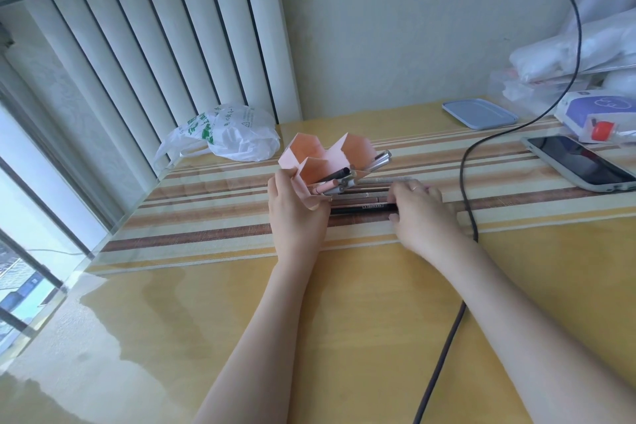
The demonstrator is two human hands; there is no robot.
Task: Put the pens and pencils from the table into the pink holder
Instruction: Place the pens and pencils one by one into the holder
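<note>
Hands (297, 213) at tilted pink holder (323, 162)

Glossy table, matt holder, shiny pens

The table (344, 320) looks like yellow wood under a glossy, reflective sheet. The pink holder (311, 157) seems matt card or plastic. Pens (361, 200) at the striped band look smooth; some in the holder gleam metallic. At the far left edge, a crinkled thin-plastic bag (234, 136).
</note>
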